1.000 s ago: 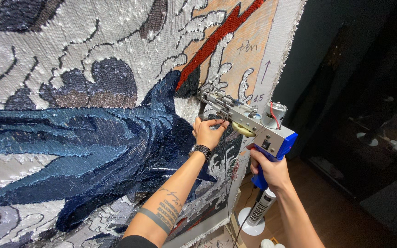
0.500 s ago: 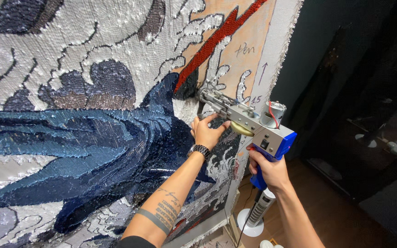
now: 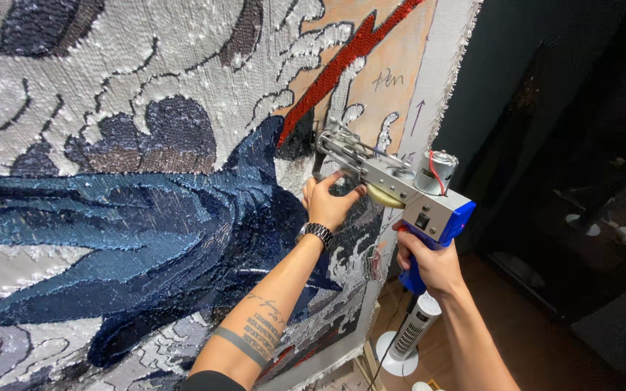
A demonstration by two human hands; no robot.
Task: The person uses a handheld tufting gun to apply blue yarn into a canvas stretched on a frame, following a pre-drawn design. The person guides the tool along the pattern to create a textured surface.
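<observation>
A large tufted rug (image 3: 132,181) in white, grey and dark blue yarn is stretched upright on a frame, with a red streak (image 3: 342,61) across bare tan backing at the upper right. A grey and blue tufting gun (image 3: 393,185) points its needle into the cloth near the dark blue area's right tip. My right hand (image 3: 429,261) grips the gun's blue rear handle. My left hand (image 3: 327,199), a metal watch on its wrist, holds the front grip under the gun's nose, right against the cloth.
A white tower fan (image 3: 407,340) stands on the brown floor below the gun. The rug frame's edge (image 3: 443,80) runs down the right of the cloth. Dark furniture with small pale objects (image 3: 617,224) fills the right side.
The gun and both hands have shifted slightly up and right along the cloth; both grips are unchanged.
</observation>
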